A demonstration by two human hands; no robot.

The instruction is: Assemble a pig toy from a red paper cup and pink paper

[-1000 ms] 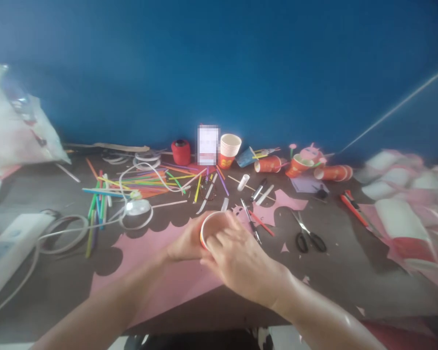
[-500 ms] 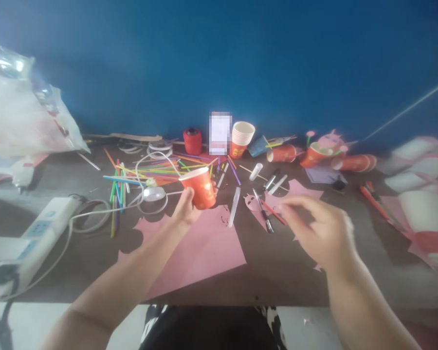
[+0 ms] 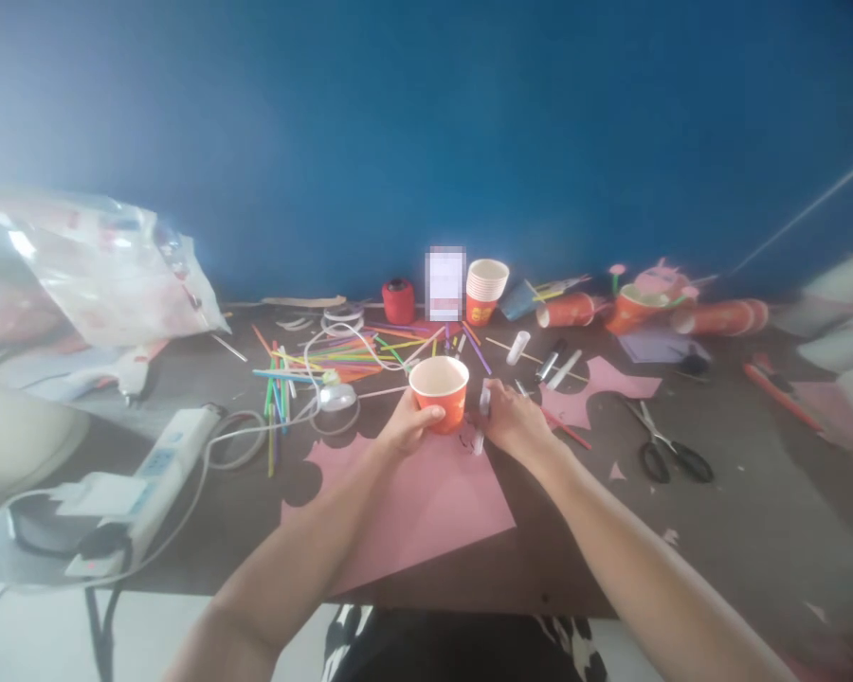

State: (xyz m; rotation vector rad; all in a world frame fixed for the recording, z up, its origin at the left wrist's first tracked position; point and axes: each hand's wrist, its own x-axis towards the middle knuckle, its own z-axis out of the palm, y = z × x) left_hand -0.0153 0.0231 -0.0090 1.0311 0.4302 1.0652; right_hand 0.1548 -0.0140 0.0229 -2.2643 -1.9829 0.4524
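Note:
My left hand [image 3: 407,428] is wrapped round a red paper cup [image 3: 441,390] and holds it upright, mouth up, just above the far edge of a pink paper sheet [image 3: 426,502]. Right beside the cup, my right hand [image 3: 516,423] is closed on a pale, thin stick [image 3: 484,402] that lies on the table; one end pokes out below my fingers. The two hands are close together but not touching.
Coloured straws [image 3: 313,360] and a white cable lie to the left, with a power strip [image 3: 160,464] nearer me. Scissors [image 3: 664,451], pens [image 3: 554,365] and pink scraps lie to the right. Stacked cups [image 3: 484,284], a red spool [image 3: 398,301] and decorated cups line the blue wall. A plastic bag [image 3: 92,275] sits far left.
My right hand left the cup, swung right, then came back and closed on the pale stick. My left hand lifted the cup and now holds it upright, mouth up.

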